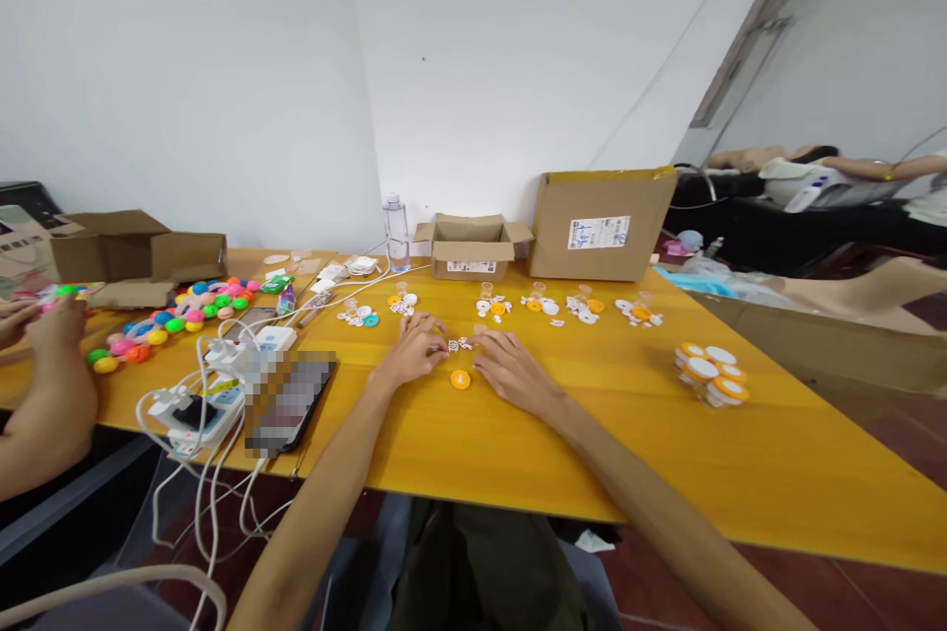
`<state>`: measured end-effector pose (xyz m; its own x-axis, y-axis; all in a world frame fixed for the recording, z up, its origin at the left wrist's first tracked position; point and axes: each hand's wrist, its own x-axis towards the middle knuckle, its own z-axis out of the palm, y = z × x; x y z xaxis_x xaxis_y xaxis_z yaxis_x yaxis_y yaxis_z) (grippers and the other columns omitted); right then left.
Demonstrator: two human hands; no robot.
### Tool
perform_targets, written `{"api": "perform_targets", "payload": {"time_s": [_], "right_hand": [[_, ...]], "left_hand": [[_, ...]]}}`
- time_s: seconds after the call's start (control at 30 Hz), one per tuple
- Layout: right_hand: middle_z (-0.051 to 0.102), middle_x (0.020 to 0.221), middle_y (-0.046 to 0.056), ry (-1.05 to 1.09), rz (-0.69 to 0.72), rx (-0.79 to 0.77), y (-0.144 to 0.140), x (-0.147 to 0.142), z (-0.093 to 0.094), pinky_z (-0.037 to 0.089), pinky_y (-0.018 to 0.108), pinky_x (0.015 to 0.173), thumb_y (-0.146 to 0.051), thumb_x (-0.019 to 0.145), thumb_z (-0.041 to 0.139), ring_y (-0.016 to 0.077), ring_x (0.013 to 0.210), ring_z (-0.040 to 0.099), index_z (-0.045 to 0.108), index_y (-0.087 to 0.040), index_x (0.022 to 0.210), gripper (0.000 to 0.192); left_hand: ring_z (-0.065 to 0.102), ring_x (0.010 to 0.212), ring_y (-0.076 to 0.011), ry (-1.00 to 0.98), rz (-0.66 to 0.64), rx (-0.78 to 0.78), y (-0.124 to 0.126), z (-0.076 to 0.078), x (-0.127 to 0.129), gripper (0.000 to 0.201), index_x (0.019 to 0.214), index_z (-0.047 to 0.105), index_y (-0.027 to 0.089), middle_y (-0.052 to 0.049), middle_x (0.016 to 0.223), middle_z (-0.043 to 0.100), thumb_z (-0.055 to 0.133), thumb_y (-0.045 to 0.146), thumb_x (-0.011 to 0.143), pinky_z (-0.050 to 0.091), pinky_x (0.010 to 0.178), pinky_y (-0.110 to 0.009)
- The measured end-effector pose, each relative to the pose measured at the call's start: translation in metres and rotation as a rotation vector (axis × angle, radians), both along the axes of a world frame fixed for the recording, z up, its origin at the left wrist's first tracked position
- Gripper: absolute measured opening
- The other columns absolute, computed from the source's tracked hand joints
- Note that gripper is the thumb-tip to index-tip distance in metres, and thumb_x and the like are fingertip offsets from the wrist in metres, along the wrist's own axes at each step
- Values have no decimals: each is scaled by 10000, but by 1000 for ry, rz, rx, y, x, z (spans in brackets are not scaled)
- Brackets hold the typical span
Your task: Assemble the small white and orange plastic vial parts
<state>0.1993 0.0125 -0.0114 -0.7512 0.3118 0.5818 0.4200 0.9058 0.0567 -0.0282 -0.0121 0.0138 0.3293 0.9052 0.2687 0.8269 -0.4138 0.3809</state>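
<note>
My left hand (415, 351) rests on the table with its fingers bent and a little apart. Its fingertips are at the edge of a small group of white plastic gears (454, 346). On the other side of these pieces lies my right hand (513, 371), palm down, fingers loosely spread. Under its fingers part of a clear plastic cup (480, 328) shows. An orange round lid (460, 380) with a pale centre lies between the hands, nearer to me. Whether a fingertip presses on a small piece is too fine to make out.
Behind the hands stand several sets of parts with clear cups (497, 307). Assembled orange-and-white pieces (711, 375) are stacked right. An open carton (473, 245), closed box (603, 224) and bottle (398, 235) line the wall. Left are a phone (305, 411), power strips (214, 409) and a co-worker's arm (55, 375).
</note>
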Motion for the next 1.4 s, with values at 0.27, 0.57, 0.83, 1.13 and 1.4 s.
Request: {"api": "perform_targets", "payload": {"time_s": [0.27, 0.57, 0.83, 1.13, 1.4], "right_hand": [[656, 1211, 117, -16, -40, 134, -6, 6, -4, 494, 410, 859, -94, 944, 479, 253, 1136, 553, 686, -195, 924, 231], [669, 1149, 98, 119, -181, -22, -5, 6, 0, 502, 386, 852, -162, 970, 460, 236, 1044, 592, 677, -231, 1048, 241], [661, 1168, 66, 190, -249, -277, 18, -3, -4, 512, 349, 927, -184, 980, 421, 205, 1060, 626, 628, -283, 1241, 347], [666, 1172, 72, 240, -176, -366, 5, 5, -7, 505, 360, 949, -262, 970, 480, 205, 1073, 630, 635, -248, 1159, 245], [668, 1050, 65, 185, -222, -342, -2, 12, -8, 504, 333, 877, -216, 901, 603, 195, 967, 632, 664, -222, 886, 63]], "left_hand": [[441, 1233, -292, -78, -15, -4, 6, -8, 0, 84, 751, 710, 225, -59, 1188, 626, 654, 195, 806, 334, 1054, -486], [487, 1155, -265, -59, -59, 62, 7, -10, -4, 77, 831, 698, 240, -46, 1133, 627, 636, 200, 806, 365, 1023, -451], [515, 1109, -244, -25, -80, 89, 5, -11, -2, 156, 973, 676, 257, -41, 1100, 640, 597, 198, 852, 384, 999, -419], [515, 1086, -229, -41, -123, 108, 1, -5, 1, 130, 922, 661, 248, -35, 1085, 642, 541, 208, 890, 374, 1000, -410], [500, 1097, -251, -37, -192, 50, -5, 0, 10, 79, 822, 630, 228, -46, 1077, 618, 662, 301, 820, 395, 957, -407]]}}
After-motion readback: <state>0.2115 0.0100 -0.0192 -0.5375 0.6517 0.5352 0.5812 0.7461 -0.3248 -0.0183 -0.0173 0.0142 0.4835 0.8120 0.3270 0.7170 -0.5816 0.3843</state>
